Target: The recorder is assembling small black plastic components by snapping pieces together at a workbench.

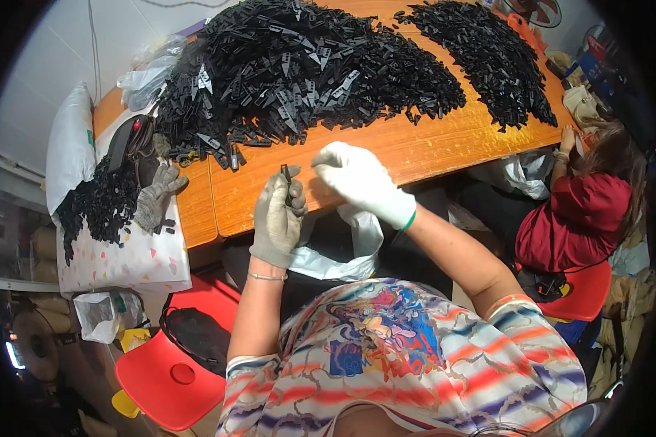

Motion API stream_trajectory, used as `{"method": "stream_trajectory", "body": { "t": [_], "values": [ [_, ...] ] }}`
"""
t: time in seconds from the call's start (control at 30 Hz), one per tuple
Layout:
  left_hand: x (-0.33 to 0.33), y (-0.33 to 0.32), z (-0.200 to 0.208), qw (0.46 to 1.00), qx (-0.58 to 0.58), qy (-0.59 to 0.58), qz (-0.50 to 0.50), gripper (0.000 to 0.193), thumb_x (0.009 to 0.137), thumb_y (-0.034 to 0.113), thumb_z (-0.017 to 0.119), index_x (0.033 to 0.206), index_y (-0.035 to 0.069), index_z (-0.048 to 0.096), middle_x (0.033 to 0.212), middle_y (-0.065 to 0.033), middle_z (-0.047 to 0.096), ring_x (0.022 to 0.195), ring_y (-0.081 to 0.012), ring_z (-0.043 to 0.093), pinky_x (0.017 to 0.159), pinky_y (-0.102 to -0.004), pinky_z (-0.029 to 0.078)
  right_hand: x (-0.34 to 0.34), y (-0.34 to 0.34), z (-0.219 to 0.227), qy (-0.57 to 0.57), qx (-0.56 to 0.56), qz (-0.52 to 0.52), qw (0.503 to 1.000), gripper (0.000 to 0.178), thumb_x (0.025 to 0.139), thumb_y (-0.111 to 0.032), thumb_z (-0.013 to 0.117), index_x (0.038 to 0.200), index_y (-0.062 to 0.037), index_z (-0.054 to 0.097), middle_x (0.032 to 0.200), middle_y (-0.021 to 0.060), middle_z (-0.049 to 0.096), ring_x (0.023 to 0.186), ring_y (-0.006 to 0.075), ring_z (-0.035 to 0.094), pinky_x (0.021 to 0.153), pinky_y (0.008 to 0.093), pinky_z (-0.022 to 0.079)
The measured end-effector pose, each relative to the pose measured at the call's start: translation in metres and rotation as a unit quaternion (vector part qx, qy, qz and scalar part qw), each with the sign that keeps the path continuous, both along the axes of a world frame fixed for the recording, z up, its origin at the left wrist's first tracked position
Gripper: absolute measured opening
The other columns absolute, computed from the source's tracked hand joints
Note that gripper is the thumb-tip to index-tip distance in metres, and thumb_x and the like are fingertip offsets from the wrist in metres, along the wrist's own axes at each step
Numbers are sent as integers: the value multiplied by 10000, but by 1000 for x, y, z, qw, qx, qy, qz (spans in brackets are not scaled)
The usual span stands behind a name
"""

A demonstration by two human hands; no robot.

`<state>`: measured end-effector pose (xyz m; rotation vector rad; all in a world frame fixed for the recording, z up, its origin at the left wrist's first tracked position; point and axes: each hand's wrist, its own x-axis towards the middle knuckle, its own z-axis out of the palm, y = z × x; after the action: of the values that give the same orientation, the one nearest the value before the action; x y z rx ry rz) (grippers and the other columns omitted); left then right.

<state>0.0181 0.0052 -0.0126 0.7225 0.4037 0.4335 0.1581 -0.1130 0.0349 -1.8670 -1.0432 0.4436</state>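
My left hand (275, 215), in a greyish work glove, is held upright just off the table's near edge. Its fingers are closed round a small black plastic piece (286, 173) that sticks up between thumb and fingers. To the right of it, and apart from it, is my right hand (357, 178) in a white glove with a green cuff. The right fingers are curled in toward the thumb; whatever they hold, if anything, is hidden. Beyond both hands a big heap of black plastic pieces (270, 80) covers much of the orange-brown table (328, 156).
A second heap (488, 65) lies at the far right. At left, more black pieces (102, 204) and a loose grey glove (157, 197) lie on a patterned cloth (124, 266). A red chair (171, 382) stands lower left. A person in a dark red shirt (576, 218) sits at right.
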Motion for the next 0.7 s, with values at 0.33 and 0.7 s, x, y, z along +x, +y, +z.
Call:
{"method": "stream_trajectory", "body": {
  "t": [0.33, 0.7],
  "values": [
    [-4, -25, 24, 991, 116, 10, 60, 222, 1019, 179, 461, 1182, 47, 536, 777, 29, 521, 573, 1, 414, 486, -116, 333, -26, 15, 4, 68, 115, -5, 991, 254, 885, -149, 642, 1073, 21, 652, 986, 119, 694, 897, 143, 657, 811, 270, 515],
    [-2, -30, 28, 977, 179, 69, 90, 209, 1018, 172, 463, 1141, 31, 558, 720, 42, 510, 545, 5, 390, 463, -139, 306, -27, 13, 4, 51, 97, 11, 994, 244, 880, -114, 644, 1085, 18, 646, 988, 106, 684, 891, 143, 659, 796, 286, 531]
  ]
}}
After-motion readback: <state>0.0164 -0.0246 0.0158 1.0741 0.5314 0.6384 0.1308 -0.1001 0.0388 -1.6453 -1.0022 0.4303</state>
